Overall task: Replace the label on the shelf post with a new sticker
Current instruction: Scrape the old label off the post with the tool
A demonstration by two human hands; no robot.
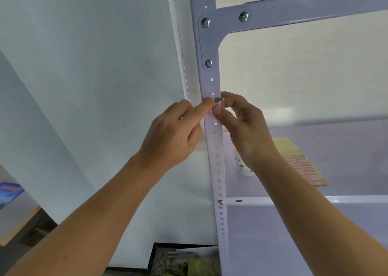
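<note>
White perforated metal shelf post (216,149) at chest height, where the left hand (174,137) presses a fingertip and the right hand (245,126) pinches a small, flimsy paper label (217,101), probably best peeled from its lifted corner.

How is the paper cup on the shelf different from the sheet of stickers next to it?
The paper cup stands upright; the sticker sheet lies flat on the shelf. The cup is white with small green marks; the sheet is yellowish with rows of pink stickers. The cup sits close behind the shelf post, partly hidden by the right hand's wrist; the sheet lies farther right. Both rest on the same shelf, untouched.
</note>
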